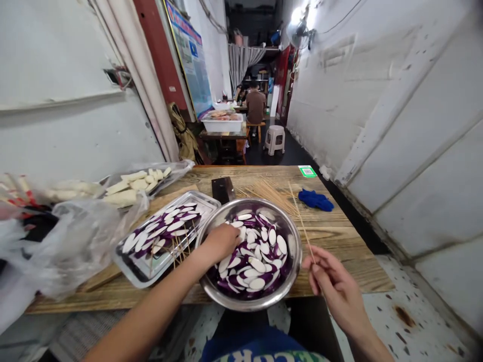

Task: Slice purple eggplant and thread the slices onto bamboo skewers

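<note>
A steel bowl [290, 271] full of purple-skinned eggplant slices [260, 254] stands at the near edge of a wooden table [339, 236]. My left hand [222, 241] reaches into the bowl, fingers curled down on the slices; whether it grips one is hidden. My right hand [332, 284] hovers right of the bowl, pinching a thin bamboo skewer [302, 226] that points away and up. Left of the bowl, a steel tray [139, 269] holds skewered eggplant slices [166, 229].
Loose bamboo skewers [269, 193], a cleaver [222, 188] and a blue cloth [315, 199] lie further back. Plastic bags [71, 236] and pale vegetable pieces [132, 186] crowd the left. A person sits far off by a table, with a white stool [274, 139] in the aisle.
</note>
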### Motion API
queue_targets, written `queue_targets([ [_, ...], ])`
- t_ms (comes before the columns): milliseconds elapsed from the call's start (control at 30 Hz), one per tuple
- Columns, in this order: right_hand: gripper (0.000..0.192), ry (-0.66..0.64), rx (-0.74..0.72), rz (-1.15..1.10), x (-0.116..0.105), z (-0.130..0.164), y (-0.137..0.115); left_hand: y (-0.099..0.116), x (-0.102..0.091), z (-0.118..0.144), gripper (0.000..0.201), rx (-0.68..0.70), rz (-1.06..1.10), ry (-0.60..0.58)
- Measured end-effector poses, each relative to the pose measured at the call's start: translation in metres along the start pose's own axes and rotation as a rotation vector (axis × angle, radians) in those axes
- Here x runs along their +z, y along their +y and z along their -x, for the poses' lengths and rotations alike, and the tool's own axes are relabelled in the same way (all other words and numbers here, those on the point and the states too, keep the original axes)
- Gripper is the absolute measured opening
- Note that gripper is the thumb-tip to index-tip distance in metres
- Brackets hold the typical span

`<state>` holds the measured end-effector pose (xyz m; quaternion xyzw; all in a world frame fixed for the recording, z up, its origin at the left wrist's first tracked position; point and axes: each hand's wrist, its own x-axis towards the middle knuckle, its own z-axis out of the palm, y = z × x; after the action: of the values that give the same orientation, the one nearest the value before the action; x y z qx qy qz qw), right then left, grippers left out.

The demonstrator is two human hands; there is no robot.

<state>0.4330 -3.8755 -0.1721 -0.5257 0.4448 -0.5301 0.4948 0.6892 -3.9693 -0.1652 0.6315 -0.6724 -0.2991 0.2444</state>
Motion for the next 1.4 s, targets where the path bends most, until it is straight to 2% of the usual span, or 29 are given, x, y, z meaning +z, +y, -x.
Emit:
queue_targets([
  [67,0.028,-0.031,0.021,0.005,0.003,-0.002,0.001,0.0,0.012,-0.007,0.022,0.035,-0.171,0.032],
  [167,0.029,-0.076,0.025,-0.002,0.005,-0.002,0.003,-0.002,0.022,-0.012,0.026,0.044,-0.24,0.059],
  [300,0.032,-0.107,0.014,0.012,0.001,0.003,0.004,-0.001,0.016,-0.014,0.018,0.081,-0.312,-0.112],
  [367,0.032,-0.103,0.007,0.051,-0.004,0.008,0.005,0.003,0.009,-0.014,0.013,0.066,-0.29,-0.15],
  [433,0.032,-0.093,-0.02,0.141,-0.009,0.012,0.007,0.011,0.004,-0.011,0.008,0.045,-0.141,-0.138],
  [500,0.031,-0.074,-0.092,0.275,-0.014,0.014,0.008,0.02,0.002,-0.005,0.012,0.019,0.13,-0.131],
  [567,0.028,-0.063,-0.182,0.403,-0.017,0.015,0.01,0.032,0.002,0.003,0.017,-0.079,0.476,-0.152],
  [667,0.034,-0.097,-0.282,0.535,-0.016,0.017,0.011,0.047,0.003,0.011,0.014,-0.318,0.985,-0.18],
  [733,0.041,-0.149,-0.324,0.594,-0.012,0.019,0.013,0.053,0.003,0.014,0.013,-0.412,1.234,-0.152],
  [800,0.043,-0.174,-0.355,0.614,-0.007,0.022,0.014,0.055,0.002,0.013,0.018,-0.432,1.392,-0.087],
  [867,0.042,-0.166,-0.364,0.602,-0.003,0.025,0.015,0.053,0.003,0.012,0.022,-0.459,1.485,-0.019],
  [967,0.042,-0.174,-0.381,0.588,-0.001,0.028,0.013,0.047,0.005,0.01,0.018,-0.555,1.542,0.039],
  [1133,0.045,-0.26,-0.383,0.534,-0.002,0.022,0.003,0.047,0.005,0.008,0.009,-0.633,1.558,0.0],
  [1267,0.044,-0.324,-0.327,0.49,0.001,0.018,-0.003,0.048,0.005,0.008,0.012,-0.683,1.543,-0.036],
  [1400,0.044,-0.324,-0.321,0.491,0.003,0.018,-0.002,0.048,0.005,0.009,0.015,-0.696,1.557,-0.032],
])
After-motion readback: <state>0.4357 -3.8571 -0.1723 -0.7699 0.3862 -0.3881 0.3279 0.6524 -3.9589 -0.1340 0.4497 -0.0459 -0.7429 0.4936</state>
